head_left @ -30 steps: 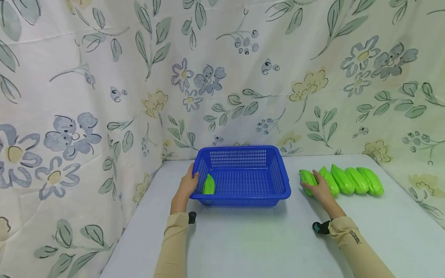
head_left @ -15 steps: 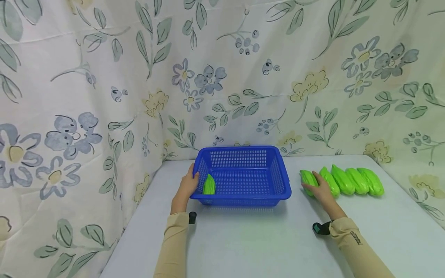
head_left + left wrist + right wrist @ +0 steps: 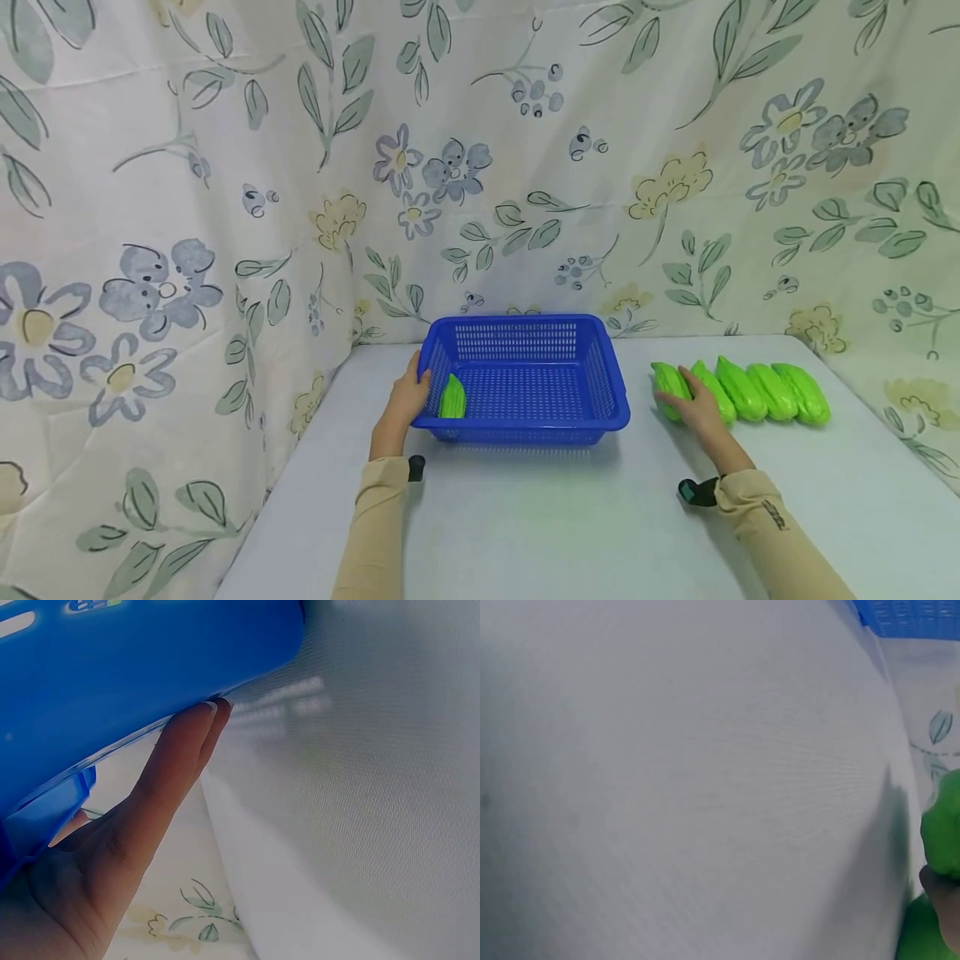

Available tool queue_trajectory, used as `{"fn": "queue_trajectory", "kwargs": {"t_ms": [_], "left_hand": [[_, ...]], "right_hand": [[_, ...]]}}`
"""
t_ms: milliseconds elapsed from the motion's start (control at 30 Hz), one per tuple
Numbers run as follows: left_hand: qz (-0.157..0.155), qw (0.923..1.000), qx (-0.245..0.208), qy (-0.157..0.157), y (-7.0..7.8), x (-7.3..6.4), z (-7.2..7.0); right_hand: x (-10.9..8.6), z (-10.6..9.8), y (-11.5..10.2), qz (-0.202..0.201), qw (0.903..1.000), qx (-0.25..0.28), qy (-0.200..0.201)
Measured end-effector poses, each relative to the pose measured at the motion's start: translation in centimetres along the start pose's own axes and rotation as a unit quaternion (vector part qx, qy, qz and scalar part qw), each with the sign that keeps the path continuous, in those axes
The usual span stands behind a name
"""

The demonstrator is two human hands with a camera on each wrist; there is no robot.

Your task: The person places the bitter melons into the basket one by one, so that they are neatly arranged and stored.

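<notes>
A blue plastic basket (image 3: pixel 517 435) with slotted walls sits near the middle of the table. At its left side my left hand (image 3: pixel 406 398) holds on; in the left wrist view the fingers (image 3: pixel 169 761) lie along the basket's underside. One green bitter melon (image 3: pixel 452 397) lies inside, against the left wall. To the right, my right hand (image 3: pixel 699 408) grips the leftmost bitter melon (image 3: pixel 670 382) of a row, thumb on its near left side. Only a fingertip (image 3: pixel 939 896) and part of that melon show in the right wrist view; the other fingers are out of sight there.
Several more bitter melons (image 3: pixel 765 392) lie side by side right of my right hand, close together. A floral curtain (image 3: pixel 525 167) hangs behind and to the left of the white table (image 3: pixel 525 525).
The gripped bitter melon has shifted very slightly up and away with my right hand. My left hand and the basket stay in place.
</notes>
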State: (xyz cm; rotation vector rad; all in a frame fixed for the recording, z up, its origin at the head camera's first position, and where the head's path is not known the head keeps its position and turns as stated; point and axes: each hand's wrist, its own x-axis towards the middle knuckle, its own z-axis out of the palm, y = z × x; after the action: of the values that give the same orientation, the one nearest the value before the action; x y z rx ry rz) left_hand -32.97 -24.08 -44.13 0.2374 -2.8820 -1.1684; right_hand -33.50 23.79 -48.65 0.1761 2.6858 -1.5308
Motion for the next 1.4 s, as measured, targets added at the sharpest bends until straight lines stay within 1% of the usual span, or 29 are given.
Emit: {"fn": "queue_trajectory", "kwargs": {"t_ms": [267,600,800,1000,1233,1400], "left_hand": [[0.001,1.0,-0.003,-0.001,0.2,-0.2,-0.1],[0.001,1.0,-0.007,-0.005,0.1,-0.2,0.2],[0.002,1.0,-0.004,-0.004,0.0,-0.1,0.3],[0.007,1.0,-0.006,-0.003,0.0,0.0,0.2],[0.01,0.9999,-0.011,0.0,0.0,0.0,0.1],[0.008,0.9999,-0.009,0.0,0.0,0.0,0.1]], "right_hand": [[-0.2,-0.4,-0.9,-0.011,0.9998,0.015,0.012],[0.1,-0.7,-2.2,-0.04,0.9986,0.019,0.029],[0.3,-0.7,-3.5,-0.045,0.9983,0.018,0.031],[0.4,-0.6,-5.0,-0.072,0.9963,0.033,0.034],[0.3,-0.3,-6.7,-0.081,0.9954,0.043,0.029],[0.1,-0.1,-8.1,-0.098,0.9938,0.048,0.025]]}}
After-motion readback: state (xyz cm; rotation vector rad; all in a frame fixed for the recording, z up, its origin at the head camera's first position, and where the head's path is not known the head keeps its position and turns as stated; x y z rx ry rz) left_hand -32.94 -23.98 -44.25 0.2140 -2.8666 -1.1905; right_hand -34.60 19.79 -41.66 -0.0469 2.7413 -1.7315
